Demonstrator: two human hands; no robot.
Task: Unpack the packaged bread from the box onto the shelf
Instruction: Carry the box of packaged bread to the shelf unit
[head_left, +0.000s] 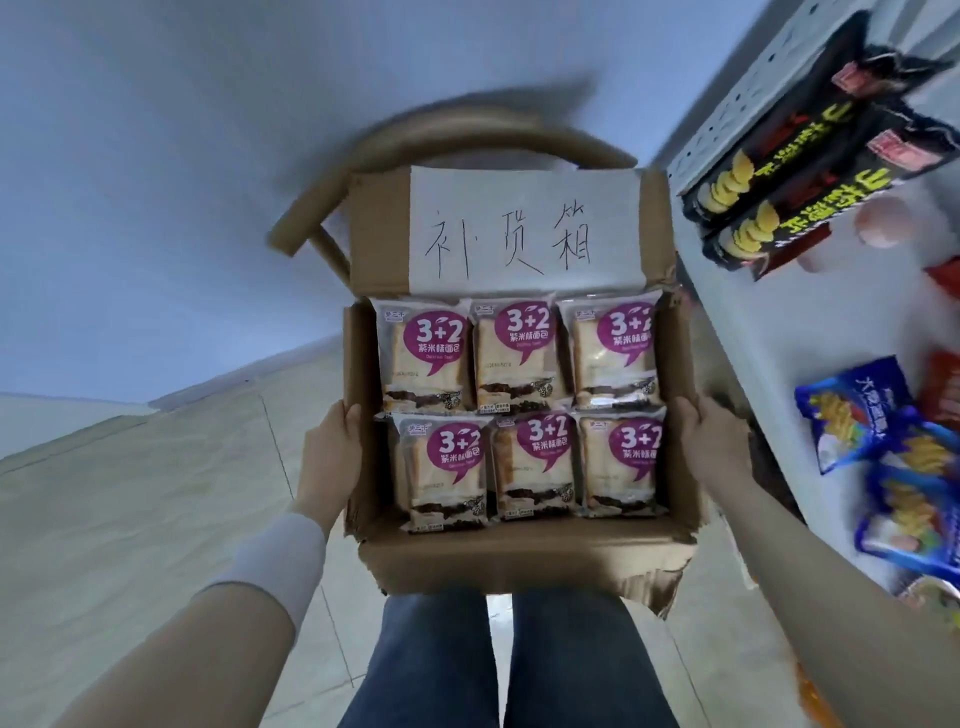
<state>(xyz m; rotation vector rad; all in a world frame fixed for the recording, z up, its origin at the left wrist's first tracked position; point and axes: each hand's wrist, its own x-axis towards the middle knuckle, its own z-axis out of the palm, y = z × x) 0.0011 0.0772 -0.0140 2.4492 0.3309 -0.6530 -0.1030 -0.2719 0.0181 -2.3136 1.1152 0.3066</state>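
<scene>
Between left hand (332, 452) and right hand (712, 441), box (519, 564); bread (535, 356) inside

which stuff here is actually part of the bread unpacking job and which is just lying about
Part of the job:
cardboard box, gripped at its sides by the left hand and right hand
six bread packs inside it
shelf

Just lying about:
chair behind the box
black chip packs
blue snack bags
</scene>
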